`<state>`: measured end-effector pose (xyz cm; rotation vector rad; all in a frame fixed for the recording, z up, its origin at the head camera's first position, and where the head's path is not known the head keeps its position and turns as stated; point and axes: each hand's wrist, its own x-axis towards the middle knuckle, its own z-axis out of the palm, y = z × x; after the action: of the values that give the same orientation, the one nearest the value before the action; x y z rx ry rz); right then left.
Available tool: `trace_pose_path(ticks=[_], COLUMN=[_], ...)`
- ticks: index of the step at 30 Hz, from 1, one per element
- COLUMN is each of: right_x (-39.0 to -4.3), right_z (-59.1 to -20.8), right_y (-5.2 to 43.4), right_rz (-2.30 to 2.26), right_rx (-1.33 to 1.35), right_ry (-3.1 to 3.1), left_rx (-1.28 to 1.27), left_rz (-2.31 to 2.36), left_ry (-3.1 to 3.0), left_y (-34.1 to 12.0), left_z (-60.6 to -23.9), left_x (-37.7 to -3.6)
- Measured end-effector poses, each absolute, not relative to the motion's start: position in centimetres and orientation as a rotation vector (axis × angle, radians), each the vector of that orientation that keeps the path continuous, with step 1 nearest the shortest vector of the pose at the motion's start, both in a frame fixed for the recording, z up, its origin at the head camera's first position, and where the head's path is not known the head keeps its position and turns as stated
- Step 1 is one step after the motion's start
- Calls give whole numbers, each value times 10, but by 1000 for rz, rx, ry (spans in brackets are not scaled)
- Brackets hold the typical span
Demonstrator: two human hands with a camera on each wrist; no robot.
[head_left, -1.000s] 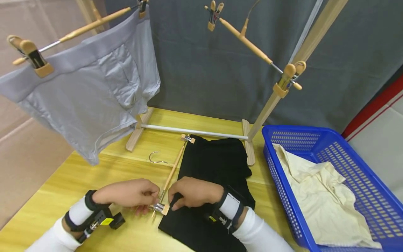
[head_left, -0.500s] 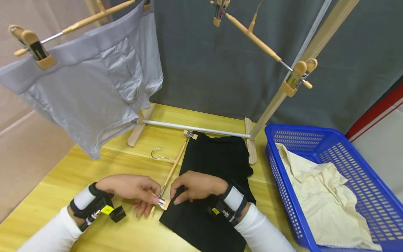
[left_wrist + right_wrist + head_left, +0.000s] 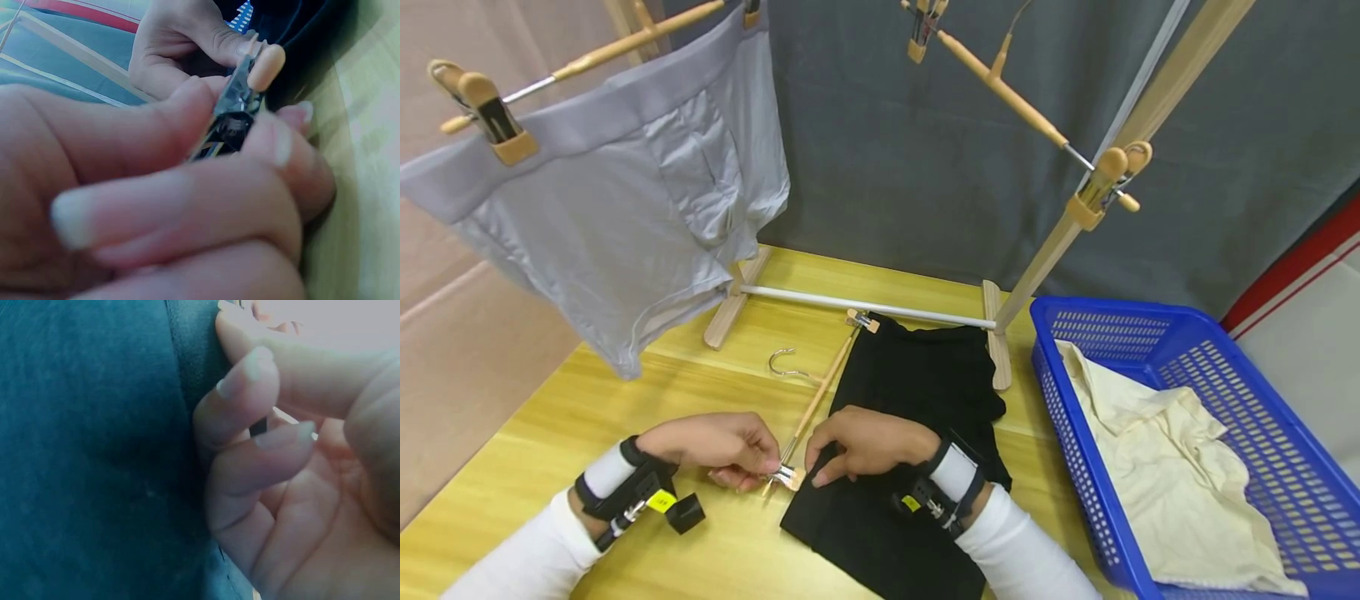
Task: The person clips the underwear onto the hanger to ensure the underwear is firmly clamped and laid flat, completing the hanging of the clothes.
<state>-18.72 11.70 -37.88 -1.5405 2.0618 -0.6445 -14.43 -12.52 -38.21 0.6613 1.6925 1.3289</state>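
Note:
A wooden clip hanger (image 3: pixel 817 394) lies on the yellow table (image 3: pixel 587 417) along the left edge of a black garment (image 3: pixel 910 400). My left hand (image 3: pixel 722 448) pinches the hanger's near metal clip (image 3: pixel 784 477); the clip (image 3: pixel 240 106) shows close up between my fingers in the left wrist view. My right hand (image 3: pixel 861 442) grips the waistband edge of the black garment (image 3: pixel 94 456) right beside that clip, fingers curled on the cloth. The hanger's far clip (image 3: pixel 862 320) sits at the garment's far corner, and its hook (image 3: pixel 782 363) points left.
A wooden drying rack (image 3: pixel 1045 242) stands behind, with grey underwear (image 3: pixel 625 192) clipped to a hanger at upper left and an empty clip hanger (image 3: pixel 1022 108) at upper right. A blue basket (image 3: pixel 1052 333) holding cream cloth (image 3: pixel 1165 458) sits at right.
My left hand's fingers have curled in tighter round the near clip. The hanger has shifted slightly to the right. My right hand stays on the garment's edge.

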Motion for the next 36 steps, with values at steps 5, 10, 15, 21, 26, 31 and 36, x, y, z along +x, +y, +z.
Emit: trace_pose_path(ticks=[5, 10, 15, 21, 26, 31, 36], right_x=[-187, -186, -189, -187, -183, -181, -178], right_z=[-379, -378, -375, -376, -376, -378, -377], right_y=[115, 114, 117, 114, 110, 106, 105], right_rz=[-632, -619, -633, -689, -765, -834, -883], right_rx=[-1527, -1506, -1473, -1416, -1279, -1185, -1136], right_ry=[2083, 2090, 2042, 2047, 2086, 2081, 2058], left_rx=[647, 638, 617, 603, 618, 619, 600], left_rz=[1305, 1309, 1313, 1295, 1284, 1275, 1277], left_ry=[1743, 1814, 1862, 1870, 1871, 1875, 1861], left_y=[-126, -126, -125, -125, -125, -123, -122], left_z=[-381, -383, -384, -382, -382, -382, -381], left_x=[-144, -144, -143, -143, -144, -143, -143])
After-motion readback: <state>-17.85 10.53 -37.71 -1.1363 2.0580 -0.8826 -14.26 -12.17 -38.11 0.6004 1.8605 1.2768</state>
